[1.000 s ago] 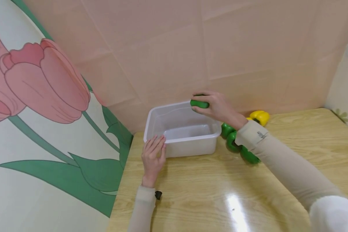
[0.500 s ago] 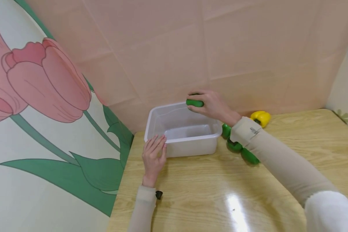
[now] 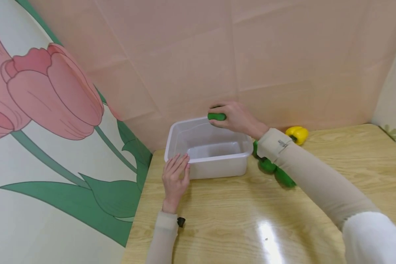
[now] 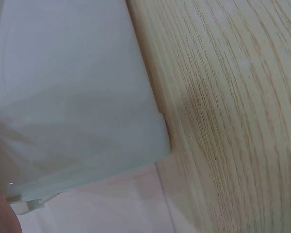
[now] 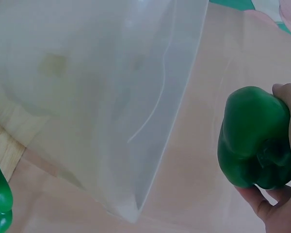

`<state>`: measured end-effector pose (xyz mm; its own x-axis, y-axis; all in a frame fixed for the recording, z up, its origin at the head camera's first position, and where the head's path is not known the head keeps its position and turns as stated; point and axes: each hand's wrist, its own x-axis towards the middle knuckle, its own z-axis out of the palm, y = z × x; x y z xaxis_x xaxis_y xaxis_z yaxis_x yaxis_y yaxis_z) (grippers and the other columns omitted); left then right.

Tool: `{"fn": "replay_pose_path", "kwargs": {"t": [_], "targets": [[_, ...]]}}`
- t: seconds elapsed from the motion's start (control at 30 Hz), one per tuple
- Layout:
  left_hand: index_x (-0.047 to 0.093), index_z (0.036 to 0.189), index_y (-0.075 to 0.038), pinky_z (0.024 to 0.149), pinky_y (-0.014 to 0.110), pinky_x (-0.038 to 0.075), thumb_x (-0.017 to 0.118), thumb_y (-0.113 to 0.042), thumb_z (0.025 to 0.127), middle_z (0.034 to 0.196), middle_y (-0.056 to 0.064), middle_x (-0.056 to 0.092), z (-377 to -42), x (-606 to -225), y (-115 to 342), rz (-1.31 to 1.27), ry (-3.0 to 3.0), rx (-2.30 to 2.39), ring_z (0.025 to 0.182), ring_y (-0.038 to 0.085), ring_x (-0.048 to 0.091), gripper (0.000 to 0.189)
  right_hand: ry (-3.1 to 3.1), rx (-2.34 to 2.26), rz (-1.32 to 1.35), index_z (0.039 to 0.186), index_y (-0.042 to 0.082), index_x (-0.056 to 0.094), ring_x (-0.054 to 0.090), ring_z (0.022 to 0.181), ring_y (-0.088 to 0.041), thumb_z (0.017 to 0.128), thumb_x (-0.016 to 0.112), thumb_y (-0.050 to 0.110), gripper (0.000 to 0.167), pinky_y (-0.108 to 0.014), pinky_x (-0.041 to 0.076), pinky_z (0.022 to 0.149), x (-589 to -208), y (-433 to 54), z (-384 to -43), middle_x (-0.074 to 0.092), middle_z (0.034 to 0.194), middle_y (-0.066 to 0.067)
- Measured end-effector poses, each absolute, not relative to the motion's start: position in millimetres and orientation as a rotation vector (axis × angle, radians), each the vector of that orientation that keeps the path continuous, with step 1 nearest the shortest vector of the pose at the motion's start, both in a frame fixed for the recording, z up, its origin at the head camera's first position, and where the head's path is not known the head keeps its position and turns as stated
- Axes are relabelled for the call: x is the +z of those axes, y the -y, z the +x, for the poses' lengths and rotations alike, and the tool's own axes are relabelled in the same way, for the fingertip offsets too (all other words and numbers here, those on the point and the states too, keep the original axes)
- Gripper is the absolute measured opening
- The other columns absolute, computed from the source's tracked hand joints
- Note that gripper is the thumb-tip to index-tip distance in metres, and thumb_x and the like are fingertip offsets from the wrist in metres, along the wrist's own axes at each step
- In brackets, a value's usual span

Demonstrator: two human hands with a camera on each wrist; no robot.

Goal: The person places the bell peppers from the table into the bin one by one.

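Observation:
My right hand (image 3: 239, 116) grips a green bell pepper (image 3: 217, 116) above the back part of the white plastic bin (image 3: 217, 167). In the right wrist view the same green bell pepper (image 5: 254, 138) sits between thumb and fingers, stem end showing, apart from the bin wall (image 5: 150, 97). My left hand (image 3: 175, 179) rests on the bin's front left rim, its fingers laid fairly straight over the edge. Only a sliver of that hand (image 4: 2, 211) enters the left wrist view, beside the bin's side (image 4: 82, 97). Inside, the visible bin floor (image 3: 214, 149) is bare.
Several green bell peppers (image 3: 267, 167) lie right of the bin, partly hidden by my right forearm. A yellow bell pepper (image 3: 297, 135) lies farther back. The wooden table (image 3: 224, 216) meets a pink-covered back wall (image 3: 184, 66) and a tulip-painted side wall (image 3: 69, 157).
My right hand has moved a little to the left over the bin, carrying the green bell pepper. The left hand stays on the rim.

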<state>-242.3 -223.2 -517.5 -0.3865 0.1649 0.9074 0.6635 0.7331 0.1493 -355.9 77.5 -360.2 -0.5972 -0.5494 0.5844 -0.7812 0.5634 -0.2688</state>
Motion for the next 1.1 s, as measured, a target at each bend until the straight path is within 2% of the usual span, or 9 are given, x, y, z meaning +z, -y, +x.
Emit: {"fn": "replay_pose_path", "kwargs": {"t": [0.37, 0.7, 0.9, 1.1], "targets": [[0.081, 0.119, -0.007, 0.100, 0.065, 0.055, 0.077, -0.011, 0.094, 0.127, 0.009, 0.079, -241.7, -515.7, 220.8, -0.634, 1.919, -0.632, 0.121, 0.039, 0.073, 0.026, 2.455, 0.716, 1.126, 0.125, 0.010, 0.079, 0.073, 0.112, -0.031, 0.095, 0.082, 0.028, 0.036, -0.044, 0.062, 0.084, -349.8, -66.8, -359.4, 0.074, 0.134, -0.014], [0.081, 0.117, -0.005, 0.100, 0.066, 0.055, 0.078, -0.009, 0.093, 0.126, 0.009, 0.079, -241.5, -515.6, 221.3, -0.633, 1.919, -0.638, 0.120, 0.039, 0.073, 0.025, 2.533, 0.678, 1.142, 0.125, 0.011, 0.079, 0.073, 0.110, -0.031, 0.095, 0.082, 0.030, 0.036, -0.042, 0.063, 0.081, -348.4, -52.3, -366.8, 0.073, 0.136, -0.014], [0.081, 0.119, -0.007, 0.101, 0.065, 0.055, 0.078, -0.011, 0.094, 0.126, 0.009, 0.079, -243.2, -517.4, 222.5, -0.633, 1.923, -0.638, 0.122, 0.038, 0.073, 0.025, 2.501, 0.660, 1.168, 0.120, 0.009, 0.080, 0.074, 0.103, -0.030, 0.094, 0.082, 0.030, 0.034, -0.045, 0.063, 0.080, -354.4, -45.6, -374.3, 0.076, 0.129, -0.014], [0.081, 0.120, -0.008, 0.101, 0.066, 0.054, 0.076, -0.012, 0.096, 0.127, 0.009, 0.079, -244.6, -519.0, 224.2, -0.639, 1.926, -0.637, 0.125, 0.036, 0.072, 0.025, 2.517, 0.622, 1.167, 0.120, 0.011, 0.081, 0.074, 0.104, -0.029, 0.093, 0.083, 0.032, 0.034, -0.046, 0.062, 0.084, -364.5, -42.3, -378.2, 0.077, 0.126, -0.012]]}}
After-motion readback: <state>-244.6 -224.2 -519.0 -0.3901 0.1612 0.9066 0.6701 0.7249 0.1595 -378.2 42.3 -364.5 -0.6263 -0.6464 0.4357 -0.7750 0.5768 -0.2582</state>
